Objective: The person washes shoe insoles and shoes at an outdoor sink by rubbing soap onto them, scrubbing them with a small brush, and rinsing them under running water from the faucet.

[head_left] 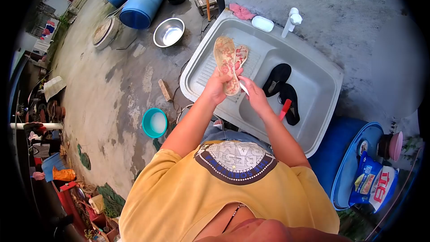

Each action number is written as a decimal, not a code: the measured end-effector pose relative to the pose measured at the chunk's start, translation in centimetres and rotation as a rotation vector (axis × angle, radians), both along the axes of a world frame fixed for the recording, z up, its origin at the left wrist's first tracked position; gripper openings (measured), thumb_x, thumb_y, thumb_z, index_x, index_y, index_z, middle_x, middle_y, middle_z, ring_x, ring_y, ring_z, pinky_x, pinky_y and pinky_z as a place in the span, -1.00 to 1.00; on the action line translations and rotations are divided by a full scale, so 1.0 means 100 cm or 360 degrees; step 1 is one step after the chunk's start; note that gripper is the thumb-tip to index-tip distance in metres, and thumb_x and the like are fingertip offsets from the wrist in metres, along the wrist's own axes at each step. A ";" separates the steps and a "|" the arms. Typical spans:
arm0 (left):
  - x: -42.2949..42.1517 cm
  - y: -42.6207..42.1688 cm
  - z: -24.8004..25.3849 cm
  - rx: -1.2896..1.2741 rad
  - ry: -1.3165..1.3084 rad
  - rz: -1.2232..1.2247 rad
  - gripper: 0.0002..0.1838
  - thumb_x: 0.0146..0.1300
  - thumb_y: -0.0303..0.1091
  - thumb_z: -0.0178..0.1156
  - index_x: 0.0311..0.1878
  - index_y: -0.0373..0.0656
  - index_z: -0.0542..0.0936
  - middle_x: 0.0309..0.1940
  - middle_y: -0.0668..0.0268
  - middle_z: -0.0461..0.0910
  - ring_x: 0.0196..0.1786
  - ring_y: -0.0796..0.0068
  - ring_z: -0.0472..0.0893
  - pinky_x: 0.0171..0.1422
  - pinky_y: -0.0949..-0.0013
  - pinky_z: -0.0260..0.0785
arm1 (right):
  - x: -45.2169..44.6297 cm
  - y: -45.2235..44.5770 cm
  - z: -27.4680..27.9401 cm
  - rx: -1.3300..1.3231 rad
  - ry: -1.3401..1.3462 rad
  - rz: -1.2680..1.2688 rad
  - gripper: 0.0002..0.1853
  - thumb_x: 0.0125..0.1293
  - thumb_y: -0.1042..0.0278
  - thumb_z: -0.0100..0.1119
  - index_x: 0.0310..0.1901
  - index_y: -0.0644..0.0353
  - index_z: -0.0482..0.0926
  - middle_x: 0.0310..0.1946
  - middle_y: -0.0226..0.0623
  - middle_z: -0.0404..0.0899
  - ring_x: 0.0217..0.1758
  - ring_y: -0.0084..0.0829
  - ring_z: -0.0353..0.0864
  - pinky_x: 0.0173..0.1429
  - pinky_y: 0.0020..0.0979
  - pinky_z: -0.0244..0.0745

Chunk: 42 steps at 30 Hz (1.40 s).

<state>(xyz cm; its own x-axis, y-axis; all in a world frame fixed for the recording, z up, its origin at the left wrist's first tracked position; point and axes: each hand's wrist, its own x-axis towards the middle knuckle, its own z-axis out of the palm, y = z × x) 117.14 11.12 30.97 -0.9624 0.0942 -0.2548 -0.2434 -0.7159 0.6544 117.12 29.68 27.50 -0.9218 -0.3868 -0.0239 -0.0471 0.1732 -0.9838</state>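
As the head view showed, the bare left grip (217, 86) was clamped on a long beige insole with red flowers (225, 56), seemingly of cloth, thumb over its face and fingertips past its edge. The insole was held above the ribbed side of a grey, rounded-corner sink (189, 78). The right grip (255, 96) was closed around a slim white handle (243, 88), just beside the insole's narrower end; its far end could not be made out.

The insole looked light and not fragile, probably firm enough to keep its shape yet bendable, and likely slippery if wet. A pinch across its narrow middle, as here, seemed the surest hold. A smaller-looking red-flowered insole (242, 54) showed partly behind it; whether held or lying could not be told. Two black, soft-looking shoes (276, 80) lay in the basin, a flat red handle (285, 109) over one.
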 end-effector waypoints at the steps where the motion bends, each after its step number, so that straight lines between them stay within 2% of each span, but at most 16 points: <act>1: 0.003 0.002 0.006 0.0010 -0.0013 0.0008 -0.20 0.31 -0.71 -0.04 0.63 -0.09 0.10 0.49 0.00 0.39 0.47 0.01 0.52 0.51 -0.01 0.46 | 0.002 0.000 -0.003 0.0244 0.0558 -0.0163 -0.53 0.68 0.00 -0.07 0.44 0.01 0.48 -0.14 -0.17 0.61 -0.22 -0.34 0.58 -0.09 -0.34 0.53; 4: 0.006 0.002 0.016 0.0040 -0.0003 0.0015 -0.12 0.26 -0.79 -0.18 0.64 0.04 0.02 0.51 -0.03 0.33 0.48 -0.06 0.49 0.48 -0.10 0.49 | 0.014 0.003 0.014 0.0544 0.0447 -0.0073 -0.51 0.63 -0.02 0.05 0.45 0.00 0.48 -0.08 -0.07 0.59 -0.04 -0.18 0.62 0.17 -0.29 0.50; 7: 0.011 0.002 0.017 0.0130 -0.0003 0.0073 -0.10 0.21 -0.82 -0.17 0.63 0.03 0.04 0.50 -0.05 0.33 0.47 -0.08 0.51 0.49 -0.15 0.48 | 0.020 -0.008 0.008 0.0300 0.0456 -0.0052 -0.49 0.53 0.09 0.24 0.43 0.00 0.50 -0.03 -0.17 0.61 0.00 -0.29 0.64 0.15 -0.35 0.53; 10: 0.015 -0.005 0.007 0.0062 -0.0058 0.0092 -0.05 0.15 -0.85 -0.16 0.63 0.02 0.03 0.48 -0.04 0.34 0.47 -0.11 0.50 0.49 -0.19 0.48 | 0.018 -0.011 -0.013 -0.0350 -0.0293 -0.0030 -0.44 0.45 0.19 0.34 0.43 0.02 0.47 0.02 -0.28 0.60 0.00 -0.45 0.62 0.05 -0.40 0.57; 13: 0.019 -0.007 -0.009 0.0165 -0.0175 0.0070 -0.04 0.13 -0.86 -0.15 0.63 0.02 0.05 0.46 -0.01 0.35 0.45 -0.10 0.51 0.49 -0.18 0.49 | 0.002 -0.004 -0.024 -0.0611 -0.0848 -0.0077 -0.48 0.41 0.38 0.33 0.37 0.08 0.48 0.12 -0.28 0.60 0.07 -0.47 0.63 0.10 -0.35 0.60; 17: 0.015 -0.005 -0.025 0.0121 -0.0313 -0.0098 0.00 0.13 -0.86 -0.14 0.67 0.09 0.04 0.49 0.10 0.32 0.43 0.02 0.50 0.44 -0.19 0.53 | -0.014 -0.022 -0.035 -0.1187 -0.0969 -0.0488 -0.48 0.48 0.37 0.30 0.42 0.03 0.41 0.07 -0.32 0.55 -0.05 -0.58 0.59 -0.05 -0.44 0.58; 18: 0.017 -0.004 -0.019 0.0026 -0.0330 -0.0179 0.02 0.14 -0.86 -0.13 0.68 0.12 0.04 0.50 0.13 0.30 0.43 0.06 0.49 0.44 -0.19 0.53 | -0.016 -0.025 -0.017 -0.1101 -0.0886 -0.0554 -0.54 0.47 0.39 0.23 0.36 0.15 0.44 0.06 -0.22 0.59 0.01 -0.30 0.67 0.12 -0.27 0.63; 21: 0.032 0.008 0.005 -0.0202 -0.0272 -0.0525 -0.02 0.29 -0.63 0.01 0.72 0.27 -0.04 0.54 0.22 0.25 0.46 0.18 0.44 0.38 -0.15 0.54 | -0.022 -0.050 -0.035 -0.0453 -0.0185 -0.0543 -0.52 0.45 0.38 0.22 0.37 0.19 0.42 0.12 -0.11 0.55 0.12 -0.11 0.63 0.29 -0.14 0.54; 22: 0.033 0.009 0.009 -0.0142 -0.0292 -0.0592 -0.04 0.32 -0.56 0.04 0.72 0.29 -0.05 0.54 0.22 0.25 0.46 0.18 0.44 0.37 -0.14 0.54 | -0.023 -0.054 -0.036 -0.0031 0.0170 -0.0582 -0.45 0.41 0.38 0.22 0.41 0.19 0.39 0.30 0.01 0.44 0.38 0.02 0.46 0.47 -0.07 0.36; 23: 0.033 0.008 0.011 -0.0081 -0.0315 -0.0656 -0.06 0.35 -0.48 0.07 0.72 0.31 -0.06 0.54 0.22 0.24 0.46 0.18 0.44 0.35 -0.14 0.55 | -0.021 -0.060 -0.039 -0.0065 0.0221 -0.0609 -0.43 0.40 0.38 0.22 0.42 0.19 0.38 0.35 0.03 0.39 0.44 0.03 0.38 0.51 -0.06 0.30; 24: 0.029 0.012 0.008 -0.0314 -0.0346 -0.0452 -0.27 0.53 -0.06 0.06 0.69 0.23 0.07 0.49 0.20 0.33 0.41 0.14 0.49 0.33 -0.21 0.52 | -0.021 -0.067 -0.045 -0.0099 0.0274 -0.0631 -0.42 0.39 0.38 0.22 0.43 0.18 0.38 0.40 0.04 0.35 0.51 0.04 0.31 0.56 -0.06 0.24; 27: -0.004 -0.019 -0.027 -0.0071 -0.0573 -0.0466 -0.33 0.62 0.27 -0.13 0.61 0.12 0.24 0.41 0.18 0.44 0.43 0.15 0.49 0.45 -0.03 0.46 | 0.002 -0.096 -0.032 -0.0019 0.0666 -0.0552 -0.43 0.42 0.49 0.06 0.47 0.22 0.38 0.52 0.01 0.25 0.65 0.02 0.15 0.70 -0.08 0.07; 29: -0.014 -0.025 -0.042 -0.0059 -0.0484 -0.0393 -0.22 0.57 0.43 -0.29 0.53 0.05 0.34 0.35 0.18 0.52 0.39 0.11 0.53 0.48 -0.09 0.41 | 0.009 -0.102 -0.015 0.0232 0.0865 -0.0443 -0.42 0.42 0.50 0.06 0.48 0.21 0.37 0.55 0.04 0.20 0.67 0.07 0.11 0.71 -0.05 0.03; 32: -0.011 -0.023 -0.029 0.0325 -0.0481 -0.0453 -0.29 0.64 0.32 -0.32 0.55 0.02 0.32 0.42 0.19 0.48 0.42 0.09 0.51 0.53 -0.12 0.36 | -0.009 -0.108 -0.018 0.0483 0.0945 -0.0556 -0.47 0.41 0.49 0.07 0.42 0.25 0.43 0.51 0.08 0.26 0.63 0.14 0.16 0.68 -0.01 0.10; 36: -0.004 -0.029 -0.052 0.0362 -0.0554 -0.0447 -0.33 0.67 0.24 -0.31 0.57 0.01 0.32 0.49 0.19 0.42 0.50 0.06 0.44 0.59 -0.19 0.26 | -0.046 -0.103 -0.041 0.0538 0.0785 -0.0525 -0.57 0.40 0.40 0.16 0.27 0.30 0.55 0.40 0.11 0.41 0.55 0.17 0.29 0.60 0.03 0.26; 42: -0.019 -0.066 -0.066 0.0699 -0.0565 -0.0684 -0.36 0.68 0.17 -0.29 0.56 -0.03 0.32 0.51 0.16 0.41 0.55 0.02 0.39 0.61 -0.11 0.25 | -0.013 -0.123 -0.034 0.0639 0.0885 -0.0363 -0.54 0.38 0.35 0.20 0.27 0.35 0.54 0.35 0.09 0.47 0.49 0.11 0.38 0.57 0.02 0.29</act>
